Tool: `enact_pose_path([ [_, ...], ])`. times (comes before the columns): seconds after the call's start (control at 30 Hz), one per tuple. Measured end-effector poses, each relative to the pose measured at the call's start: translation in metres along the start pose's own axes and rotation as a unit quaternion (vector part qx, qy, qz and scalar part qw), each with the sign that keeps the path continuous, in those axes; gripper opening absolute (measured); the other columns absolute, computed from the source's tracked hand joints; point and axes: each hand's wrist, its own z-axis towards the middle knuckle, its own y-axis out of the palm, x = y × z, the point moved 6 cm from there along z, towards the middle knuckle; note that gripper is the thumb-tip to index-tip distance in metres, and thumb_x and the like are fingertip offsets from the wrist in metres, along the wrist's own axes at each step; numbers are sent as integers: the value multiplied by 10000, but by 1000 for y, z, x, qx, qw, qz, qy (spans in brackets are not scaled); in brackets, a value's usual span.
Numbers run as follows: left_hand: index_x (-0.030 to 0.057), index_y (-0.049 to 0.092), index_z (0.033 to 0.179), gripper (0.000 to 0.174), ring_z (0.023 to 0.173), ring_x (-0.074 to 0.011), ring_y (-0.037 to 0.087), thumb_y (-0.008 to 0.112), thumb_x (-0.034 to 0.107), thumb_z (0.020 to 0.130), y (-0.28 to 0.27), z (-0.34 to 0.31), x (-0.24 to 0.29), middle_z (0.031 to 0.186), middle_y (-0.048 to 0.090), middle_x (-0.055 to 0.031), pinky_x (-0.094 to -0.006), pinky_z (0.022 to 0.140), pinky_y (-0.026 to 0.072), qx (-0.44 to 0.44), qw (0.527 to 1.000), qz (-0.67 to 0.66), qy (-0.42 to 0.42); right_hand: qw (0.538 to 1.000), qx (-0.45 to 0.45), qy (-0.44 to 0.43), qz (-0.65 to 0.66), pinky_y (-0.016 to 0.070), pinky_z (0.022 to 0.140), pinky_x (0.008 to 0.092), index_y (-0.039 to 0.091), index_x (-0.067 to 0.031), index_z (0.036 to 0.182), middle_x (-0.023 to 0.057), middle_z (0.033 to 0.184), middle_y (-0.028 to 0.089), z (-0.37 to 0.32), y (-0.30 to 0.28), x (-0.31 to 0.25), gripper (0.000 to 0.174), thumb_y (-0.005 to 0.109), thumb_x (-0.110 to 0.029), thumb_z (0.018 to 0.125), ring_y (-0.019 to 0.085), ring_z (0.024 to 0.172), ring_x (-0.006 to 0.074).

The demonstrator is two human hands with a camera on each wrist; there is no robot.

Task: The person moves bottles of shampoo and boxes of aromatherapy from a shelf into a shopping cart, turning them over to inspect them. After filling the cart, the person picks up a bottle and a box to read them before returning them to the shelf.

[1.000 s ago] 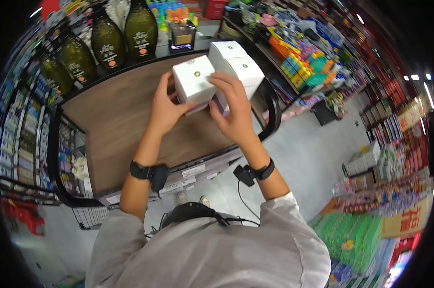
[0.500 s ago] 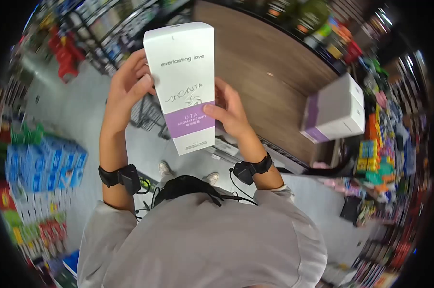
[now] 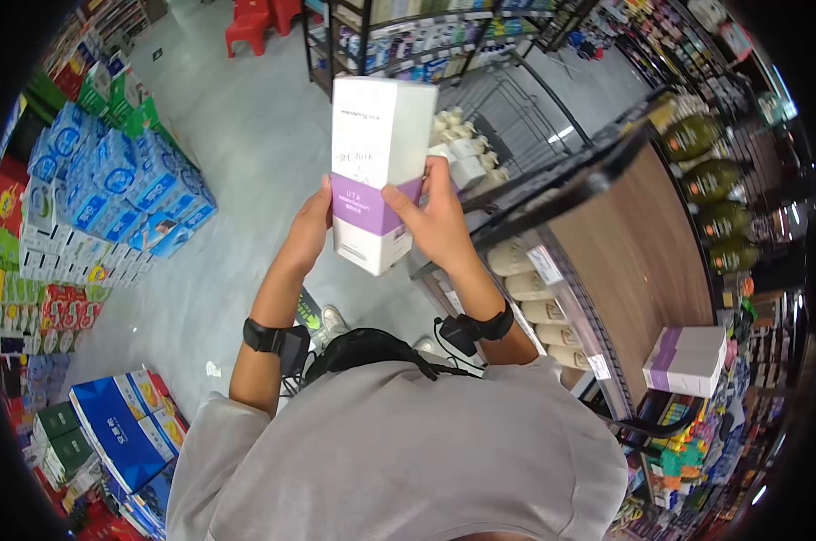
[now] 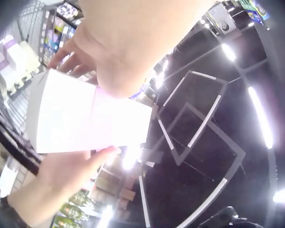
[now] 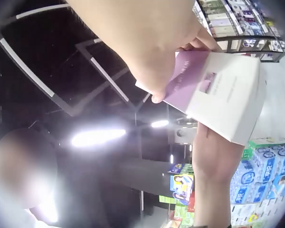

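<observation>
A tall white carton with a purple band [image 3: 363, 144] is held upright in front of the body, over the floor. My right hand [image 3: 439, 221] grips its right side, thumb across the band at the front edge and fingers behind. The left hand [image 3: 310, 230] holds the opposite side low down, its fingers reaching round the back. In the left wrist view the carton [image 4: 66, 114] is overexposed between both hands. The right wrist view shows small print on a white face of the carton [image 5: 232, 90].
To the right stands a brown display shelf [image 3: 642, 225] with similar white and purple cartons [image 3: 687, 361] and large green bottles [image 3: 710, 180] along its far side. A wire rack [image 3: 534, 99] lies ahead. Blue wrapped packs [image 3: 146, 180] are stacked left; a red stool [image 3: 245, 36] stands beyond.
The carton has been lifted off the shelf beside the other cartons and turned to show its printed front. The body has turned left, so the shelf now lies on the right.
</observation>
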Motion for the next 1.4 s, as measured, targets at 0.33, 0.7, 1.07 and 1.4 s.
enact_pose_path([
  [0.33, -39, 510, 1320, 477, 940, -243, 705, 494, 311, 996, -78, 54, -22, 1156, 663, -166, -349, 768, 607, -216, 941, -198, -169, 995, -92, -2, -44, 367, 420, 224, 425, -65, 759, 39, 574, 590, 77, 108, -27, 393, 788, -200, 825, 512, 478, 41],
  [0.7, -4, 391, 1425, 721, 1264, -223, 499, 721, 321, 872, -23, 208, 7, 1385, 512, -127, -366, 1053, 403, -269, 962, 48, -25, 989, 27, 39, 142, 480, 845, 364, 469, -12, 1290, 157, 1124, 615, 147, 41, 106, 476, 631, -262, 919, 611, 1003, 234],
  [1.07, 20, 564, 1277, 496, 1099, -227, 621, 751, 164, 840, 137, 358, -163, 1199, 651, -121, -362, 952, 484, -485, 829, 274, -46, 929, 238, 282, -13, 455, 987, 400, 401, 4, 1347, 197, 1256, 562, 118, -41, 313, 894, 885, -225, 632, 576, 1170, 310],
  [1.4, -18, 576, 1220, 545, 1006, -293, 634, 758, 224, 768, 145, 489, -340, 1159, 632, -208, -389, 871, 499, -398, 760, 514, -7, 793, 403, 456, -37, 449, 1009, 419, 288, -71, 1458, 199, 1358, 480, 71, -1, 506, 1010, 821, 27, 606, 499, 1272, 344],
])
